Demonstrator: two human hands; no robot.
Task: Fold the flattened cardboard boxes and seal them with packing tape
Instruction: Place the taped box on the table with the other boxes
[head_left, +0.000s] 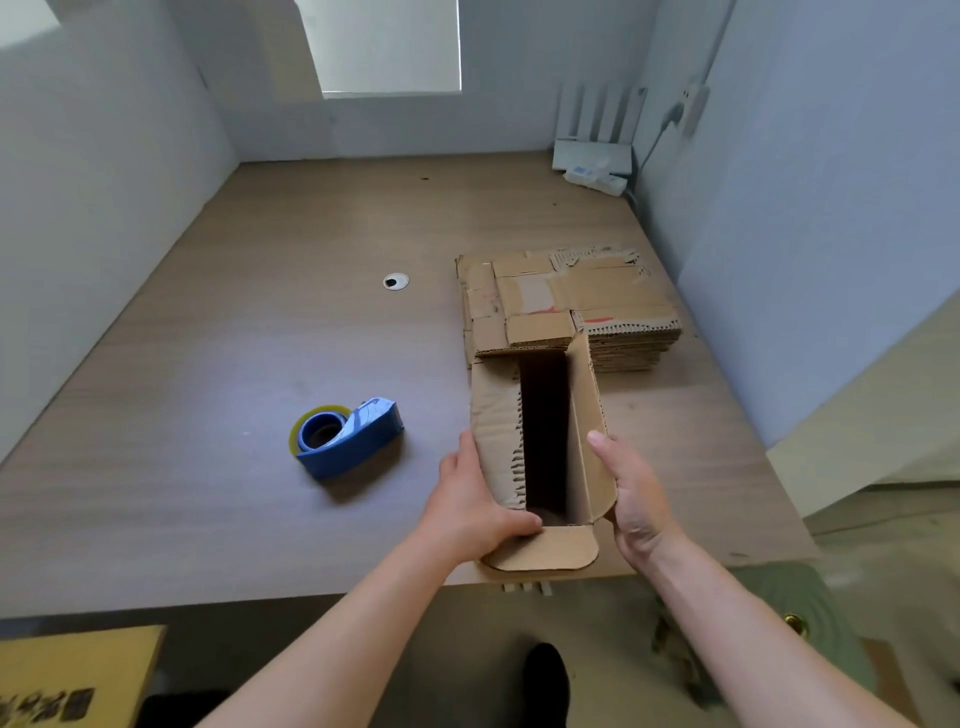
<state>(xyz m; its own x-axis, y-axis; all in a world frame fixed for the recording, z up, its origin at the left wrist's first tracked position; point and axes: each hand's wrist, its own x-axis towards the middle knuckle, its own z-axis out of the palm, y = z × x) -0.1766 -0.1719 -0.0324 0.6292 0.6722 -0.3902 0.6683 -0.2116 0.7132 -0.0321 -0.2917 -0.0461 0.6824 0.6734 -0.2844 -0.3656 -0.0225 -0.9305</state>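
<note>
An opened-up cardboard box (587, 447) stands near the table's front edge, its long narrow mouth facing up and its flaps spread. My left hand (475, 506) grips its left flap, thumb curled over the near corner. My right hand (631, 493) lies flat against the right flap with straight fingers. A stack of flattened cardboard boxes (566, 306) sits just behind the box. A blue tape dispenser (345, 439) with a roll of packing tape lies on the table to the left of my hands.
The wooden table (260, 338) has a round cable hole (396, 281) in its middle. A white power strip (595, 179) lies in the far right corner. Grey partition walls enclose the table on three sides. A yellow carton (72, 675) sits on the floor at lower left.
</note>
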